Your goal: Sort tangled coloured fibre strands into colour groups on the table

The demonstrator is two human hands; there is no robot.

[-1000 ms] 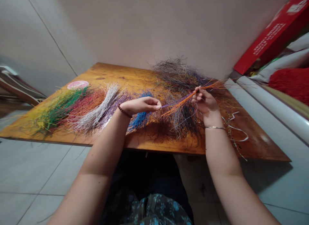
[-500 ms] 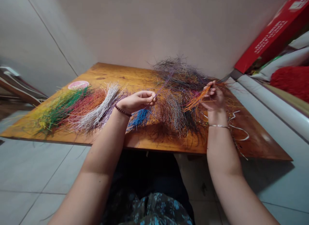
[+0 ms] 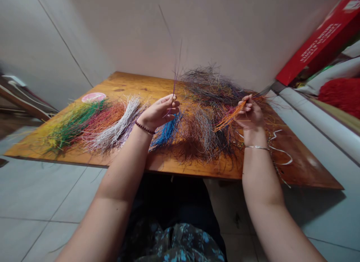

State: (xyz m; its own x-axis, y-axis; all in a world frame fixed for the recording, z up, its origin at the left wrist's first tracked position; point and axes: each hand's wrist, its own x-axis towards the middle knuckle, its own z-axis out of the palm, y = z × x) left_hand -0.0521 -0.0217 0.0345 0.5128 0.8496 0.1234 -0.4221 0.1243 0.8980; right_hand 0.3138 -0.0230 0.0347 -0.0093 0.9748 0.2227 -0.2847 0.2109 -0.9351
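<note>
Thin purple strands [image 3: 175, 78] stand upright from the pinched thumb and finger of my left hand [image 3: 163, 110], above the blue bundle [image 3: 168, 131]. My right hand [image 3: 250, 112] is closed on a bunch of orange strands [image 3: 229, 118], beside a dark tangled heap [image 3: 210, 85]. Across the wooden table [image 3: 168, 165] lie bundles of fine strands: yellow and green [image 3: 75, 123], red-orange [image 3: 104, 121], white [image 3: 123, 121], and mixed brown and grey [image 3: 202, 130]. Part of a purple bundle shows behind my left wrist.
A round pink-and-white disc [image 3: 93, 97] lies at the table's back left. White string [image 3: 284, 154] curls on the right side. Beyond the right edge are a red box [image 3: 315, 40] and a red fluffy item [image 3: 340, 97]. A wall rises behind the table.
The purple strands in my left hand have swung from slanting right over the table to upright, and that hand has turned upward slightly. My right hand still grips the orange strands.
</note>
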